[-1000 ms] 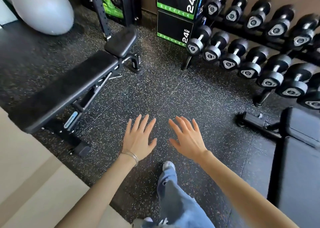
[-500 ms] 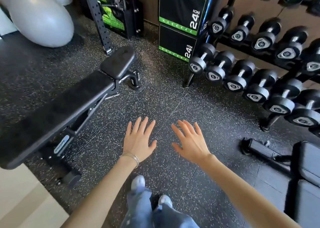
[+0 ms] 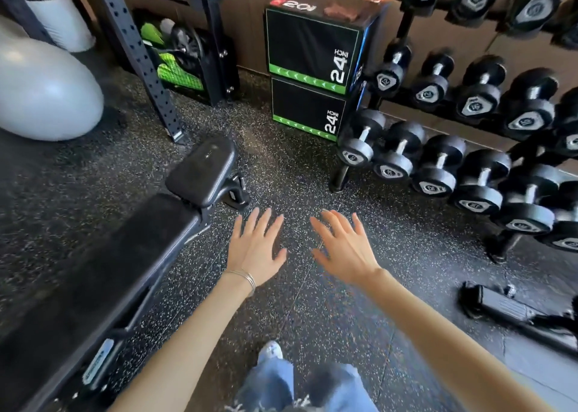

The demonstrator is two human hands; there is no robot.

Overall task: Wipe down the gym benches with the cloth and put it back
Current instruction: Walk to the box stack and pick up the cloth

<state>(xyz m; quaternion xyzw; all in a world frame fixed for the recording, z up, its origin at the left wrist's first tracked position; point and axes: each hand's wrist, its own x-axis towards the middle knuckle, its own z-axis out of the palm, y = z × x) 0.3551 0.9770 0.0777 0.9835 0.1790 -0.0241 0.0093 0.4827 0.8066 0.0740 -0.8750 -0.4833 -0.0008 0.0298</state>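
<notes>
A black padded gym bench (image 3: 125, 255) runs from the lower left toward the middle, its small seat pad (image 3: 203, 169) at the far end. A brown folded cloth (image 3: 341, 10) lies on top of the stacked black plyo boxes (image 3: 308, 45) at the back. My left hand (image 3: 256, 246) and my right hand (image 3: 344, 246) are both held out flat over the speckled floor, fingers spread, holding nothing. They hover to the right of the bench and well short of the cloth. Only the foot (image 3: 497, 307) of a second bench shows at the lower right.
A dumbbell rack (image 3: 453, 167) with several black dumbbells fills the right side. A grey exercise ball (image 3: 43, 92) sits at the far left, beside a black rack upright (image 3: 137, 55) and a storage bin with green items (image 3: 178, 67). My jeans and shoe (image 3: 272, 350) show at the bottom.
The view has moved forward and tilted up: the boxes and dumbbell rack came closer, the cloth on the boxes came into sight, the bench slid down-left. Both hands stayed open and spread.
</notes>
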